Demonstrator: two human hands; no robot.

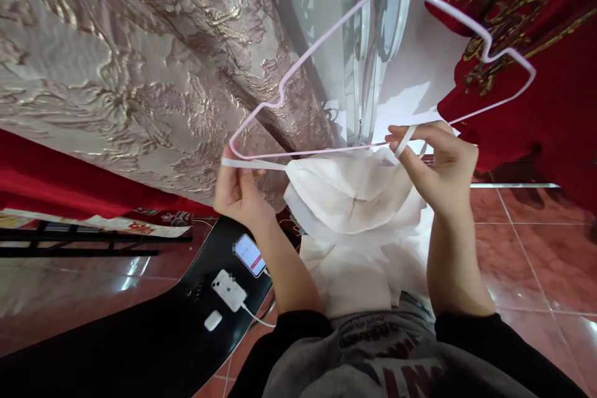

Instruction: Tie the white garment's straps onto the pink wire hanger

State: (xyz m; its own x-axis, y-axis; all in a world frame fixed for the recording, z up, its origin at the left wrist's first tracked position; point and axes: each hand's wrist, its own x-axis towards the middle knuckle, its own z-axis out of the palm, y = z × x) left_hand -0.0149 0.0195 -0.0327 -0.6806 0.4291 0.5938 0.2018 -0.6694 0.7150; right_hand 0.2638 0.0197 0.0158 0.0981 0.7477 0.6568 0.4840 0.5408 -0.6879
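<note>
A pale pink wire hanger (336, 25) hangs in front of me, its long bottom bar running level between my hands. Below the bar drapes a white garment (354, 199) with thin straps. My left hand (240, 193) is closed on one white strap (265, 165), pulled out sideways at the hanger's left corner. On the other side, my right hand (436, 158) pinches the second strap (405, 140), which loops around the fingers, close to the bottom bar. Whether the right fingers also grip the bar I cannot tell.
Embossed pink-gold fabric (140, 62) fills the left, and red fabric with gold trim (527, 93) hangs at the right. On a black bench (140, 323) at lower left lie a lit phone (252, 255), a white phone (228, 291) on a cable and a small white case (213, 321).
</note>
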